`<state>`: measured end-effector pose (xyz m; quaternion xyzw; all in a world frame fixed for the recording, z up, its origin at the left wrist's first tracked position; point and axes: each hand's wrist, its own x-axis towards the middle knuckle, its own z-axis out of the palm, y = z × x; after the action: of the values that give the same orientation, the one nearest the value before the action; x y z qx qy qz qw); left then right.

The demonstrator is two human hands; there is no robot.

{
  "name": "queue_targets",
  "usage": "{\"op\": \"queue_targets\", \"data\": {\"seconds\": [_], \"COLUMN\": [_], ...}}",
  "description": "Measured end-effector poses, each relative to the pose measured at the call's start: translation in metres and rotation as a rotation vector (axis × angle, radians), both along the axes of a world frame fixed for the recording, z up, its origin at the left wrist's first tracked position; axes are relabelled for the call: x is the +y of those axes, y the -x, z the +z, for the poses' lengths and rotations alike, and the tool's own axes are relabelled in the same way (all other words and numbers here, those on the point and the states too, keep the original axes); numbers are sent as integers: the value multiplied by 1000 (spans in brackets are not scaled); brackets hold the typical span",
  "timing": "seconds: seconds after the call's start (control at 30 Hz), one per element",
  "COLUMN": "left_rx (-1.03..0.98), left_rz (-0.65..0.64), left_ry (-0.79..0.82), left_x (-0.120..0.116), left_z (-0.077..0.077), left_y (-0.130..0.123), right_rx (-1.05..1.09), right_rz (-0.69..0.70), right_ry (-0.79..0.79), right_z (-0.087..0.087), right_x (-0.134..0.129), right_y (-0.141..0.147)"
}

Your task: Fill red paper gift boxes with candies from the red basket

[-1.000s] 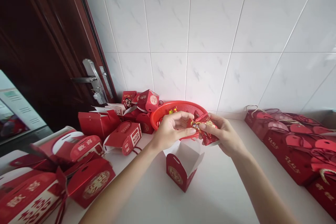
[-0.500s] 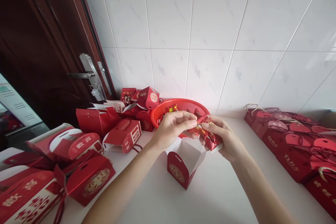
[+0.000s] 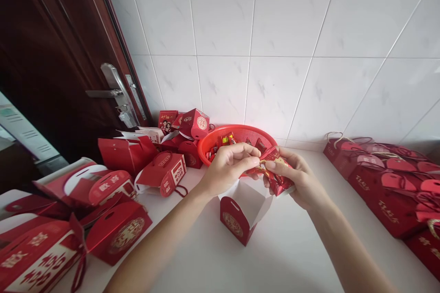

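Observation:
Both hands meet above an open red gift box (image 3: 237, 219), which stands on the white table with its flaps up and pale inside showing. My right hand (image 3: 302, 181) is closed around several shiny red candy packets (image 3: 280, 181). With thumb and fingers, my left hand (image 3: 230, 167) pinches the left end of the same packets. How many packets there are, and how they overlap, I cannot make out. Just behind the hands sits a red plastic basket (image 3: 202, 144) of wrapped candies (image 3: 227, 139), its front partly hidden by my left hand.
Several open red boxes (image 3: 118, 233) crowd the left of the table (image 3: 275, 261). More boxes (image 3: 194, 123) pile up by the wall. Closed red boxes with cord handles (image 3: 371, 183) stand in rows at the right. A dark wooden door (image 3: 62, 32) is at the left.
The view has shifted slightly. Both hands keep nearly the same place over the box, and the packets' red wrapper has turned a little more toward me.

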<state>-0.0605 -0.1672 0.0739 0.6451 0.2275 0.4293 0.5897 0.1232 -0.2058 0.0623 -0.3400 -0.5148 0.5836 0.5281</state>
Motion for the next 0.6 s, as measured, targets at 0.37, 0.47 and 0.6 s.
{"op": "queue_targets", "data": {"seconds": [0.37, 0.47, 0.6], "left_rx": [28, 31, 16], "left_rz": [61, 81, 98], "left_ry": [6, 8, -46], "left_x": [-5, -5, -4], "left_z": [0, 0, -2], "left_y": [2, 2, 1], "right_rx": [-15, -8, -5], "right_rz": [66, 72, 91], "right_ry": [32, 35, 39], "right_z": [-5, -6, -6], "right_x": [4, 4, 5], "right_y": [2, 3, 0]}}
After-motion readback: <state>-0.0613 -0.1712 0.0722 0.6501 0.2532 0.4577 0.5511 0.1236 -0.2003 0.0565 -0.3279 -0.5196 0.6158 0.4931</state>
